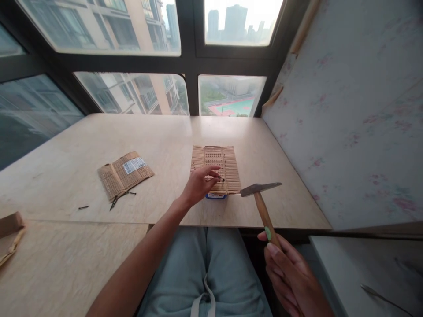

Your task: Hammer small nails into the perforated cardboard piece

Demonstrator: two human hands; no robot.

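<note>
Left hand [200,184] outstretched, right hand [291,266] gripping hammer [263,211]

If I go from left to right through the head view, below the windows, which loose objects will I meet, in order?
Cardboard → lone nail → labelled packet → ribbed sheet → hammer → thin metal tool.

- The left forearm [142,259], bare, slants from the bottom edge, left of centre, up toward the middle of the frame.
- The left hand [197,182] is at centre, its thumb and forefinger brought together at the tips, another finger extended above them.
- The right hand [291,268], lower right, is curled in a closed grip, its thumb pointing toward the upper left.
</note>
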